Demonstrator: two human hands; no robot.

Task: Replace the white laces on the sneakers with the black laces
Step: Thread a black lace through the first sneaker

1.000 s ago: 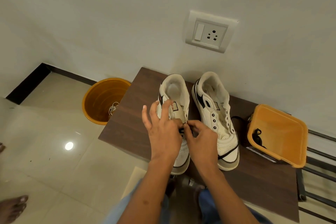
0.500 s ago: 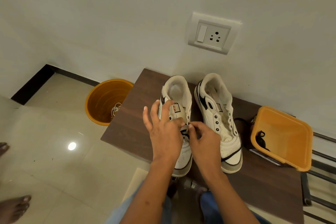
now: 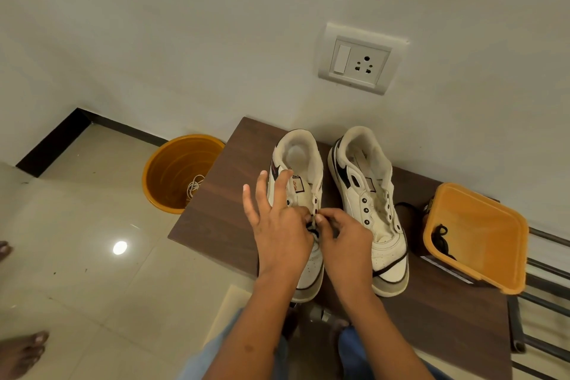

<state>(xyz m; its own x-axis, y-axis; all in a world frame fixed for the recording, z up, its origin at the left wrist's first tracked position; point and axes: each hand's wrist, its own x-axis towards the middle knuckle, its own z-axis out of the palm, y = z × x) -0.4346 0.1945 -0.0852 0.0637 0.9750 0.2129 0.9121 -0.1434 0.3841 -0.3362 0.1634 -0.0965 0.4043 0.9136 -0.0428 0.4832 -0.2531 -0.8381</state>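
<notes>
Both hands have crept up the left sneaker [image 3: 303,194], left hand [image 3: 279,230] and right hand [image 3: 345,241] pinching the black lace [image 3: 312,230]. Lower eyelets threaded; right sneaker [image 3: 370,203] beside it remains unlaced.

- Both forearms reach forward from the bottom of the view, bare, converging toward each other so the two hands meet at the middle.
- The left hand [image 3: 279,233] lies palm down, back of the hand facing up. Its three outer fingers [image 3: 260,191] are spread and lifted, nearly straight, pointing away from the body. Its thumb and forefinger are tucked down at the inner side, meeting the other hand; what they pinch is hidden.
- The right hand [image 3: 347,241] is curled, knuckles up, wrist bent slightly inward. Its thumb and forefinger come together in a pinch at the tips, touching the left hand's tucked fingers; the other fingers are folded under.
</notes>
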